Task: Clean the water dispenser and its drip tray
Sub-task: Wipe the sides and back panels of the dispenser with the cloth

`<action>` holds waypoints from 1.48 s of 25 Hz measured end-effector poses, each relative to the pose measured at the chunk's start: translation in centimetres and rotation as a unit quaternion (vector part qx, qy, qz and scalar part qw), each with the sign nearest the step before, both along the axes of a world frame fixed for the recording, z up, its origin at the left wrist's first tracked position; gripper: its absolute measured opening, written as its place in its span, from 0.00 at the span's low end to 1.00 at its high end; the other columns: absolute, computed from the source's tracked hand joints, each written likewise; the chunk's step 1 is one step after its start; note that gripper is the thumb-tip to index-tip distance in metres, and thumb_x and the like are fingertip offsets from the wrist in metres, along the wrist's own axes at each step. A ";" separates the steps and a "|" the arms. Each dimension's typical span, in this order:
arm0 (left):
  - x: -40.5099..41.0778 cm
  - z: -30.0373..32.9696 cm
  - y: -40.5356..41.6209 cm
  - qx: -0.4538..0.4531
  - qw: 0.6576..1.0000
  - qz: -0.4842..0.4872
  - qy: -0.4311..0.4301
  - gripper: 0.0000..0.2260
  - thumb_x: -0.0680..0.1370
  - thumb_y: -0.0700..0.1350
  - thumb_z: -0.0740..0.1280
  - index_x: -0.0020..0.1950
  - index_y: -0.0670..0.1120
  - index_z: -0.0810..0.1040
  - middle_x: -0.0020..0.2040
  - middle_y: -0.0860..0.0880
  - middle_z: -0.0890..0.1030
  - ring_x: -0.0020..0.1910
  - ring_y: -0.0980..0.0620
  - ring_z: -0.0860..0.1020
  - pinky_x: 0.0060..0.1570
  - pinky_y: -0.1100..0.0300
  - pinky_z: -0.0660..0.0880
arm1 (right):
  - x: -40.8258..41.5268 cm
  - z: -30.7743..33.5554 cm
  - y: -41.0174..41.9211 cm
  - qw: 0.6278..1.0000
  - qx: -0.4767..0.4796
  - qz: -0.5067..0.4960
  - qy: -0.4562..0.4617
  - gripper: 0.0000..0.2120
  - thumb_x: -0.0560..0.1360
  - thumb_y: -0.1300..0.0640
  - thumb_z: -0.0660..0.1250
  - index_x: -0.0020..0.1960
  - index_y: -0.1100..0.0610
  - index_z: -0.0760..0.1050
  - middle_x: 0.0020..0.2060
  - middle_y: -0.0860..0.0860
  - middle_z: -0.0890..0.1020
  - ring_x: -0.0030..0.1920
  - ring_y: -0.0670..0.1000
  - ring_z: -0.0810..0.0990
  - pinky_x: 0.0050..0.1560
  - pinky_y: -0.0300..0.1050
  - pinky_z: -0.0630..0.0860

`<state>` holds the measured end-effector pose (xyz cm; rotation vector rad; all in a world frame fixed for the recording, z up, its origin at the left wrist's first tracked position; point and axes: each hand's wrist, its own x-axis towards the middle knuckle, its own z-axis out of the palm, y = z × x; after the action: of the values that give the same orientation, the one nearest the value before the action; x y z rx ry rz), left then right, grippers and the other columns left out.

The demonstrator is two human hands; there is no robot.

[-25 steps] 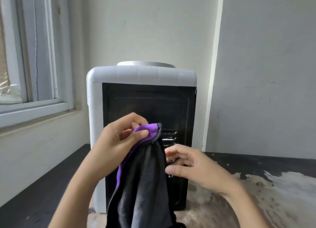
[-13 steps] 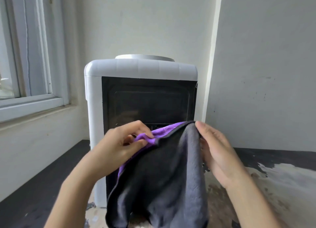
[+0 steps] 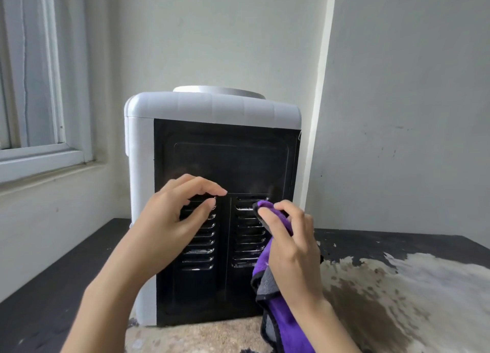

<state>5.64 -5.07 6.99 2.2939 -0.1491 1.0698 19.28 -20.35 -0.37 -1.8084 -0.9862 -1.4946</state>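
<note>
dispenser: white plastic tabletop water dispenser [image 3: 212,109] on worn dark table [image 3: 397,286], black vented back panel [image 3: 225,162] facing camera
right hand [image 3: 291,252]: pinching purple-and-grey microfibre cloth [image 3: 286,323] beside the vents
left hand [image 3: 172,220]: empty, fingers loosely curled
progress: probably early; drip tray not visible
</note>
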 end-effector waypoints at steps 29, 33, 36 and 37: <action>0.5 -0.6 1.4 -0.022 0.998 -0.002 0.050 0.10 0.77 0.46 0.63 0.54 0.59 0.77 0.50 0.66 0.76 0.59 0.66 0.68 0.56 0.72 0.66 | -1.5 3.0 1.0 0.986 -0.107 0.087 0.093 0.24 0.68 0.74 0.63 0.60 0.58 0.76 0.53 0.49 0.70 0.46 0.50 0.74 0.41 0.41 0.76; 0.5 -0.6 1.4 -0.026 0.998 -0.010 0.052 0.10 0.77 0.47 0.62 0.52 0.61 0.77 0.51 0.68 0.75 0.59 0.66 0.68 0.53 0.73 0.65 | -1.3 4.1 -1.1 0.946 0.010 0.245 0.213 0.17 0.69 0.66 0.64 0.56 0.54 0.76 0.49 0.48 0.76 0.47 0.41 0.76 0.46 0.29 0.71; 0.5 -0.6 1.4 -0.033 0.998 -0.015 0.049 0.10 0.77 0.47 0.62 0.52 0.61 0.77 0.51 0.68 0.75 0.59 0.67 0.68 0.53 0.74 0.65 | -1.8 5.0 -1.3 0.910 0.079 0.316 0.255 0.17 0.72 0.70 0.60 0.52 0.50 0.73 0.44 0.46 0.80 0.44 0.41 0.79 0.46 0.29 0.71; 0.5 -0.6 1.4 -0.034 0.998 -0.018 0.049 0.10 0.77 0.47 0.63 0.52 0.61 0.77 0.51 0.68 0.75 0.59 0.67 0.68 0.53 0.74 0.65 | -1.9 5.2 -1.2 0.903 0.090 0.329 0.262 0.18 0.73 0.72 0.57 0.51 0.51 0.71 0.44 0.45 0.79 0.44 0.40 0.79 0.47 0.29 0.71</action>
<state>6.18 -3.64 6.43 2.2688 -0.1121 0.9296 17.42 -21.59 4.79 -1.4138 -0.9945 -0.6145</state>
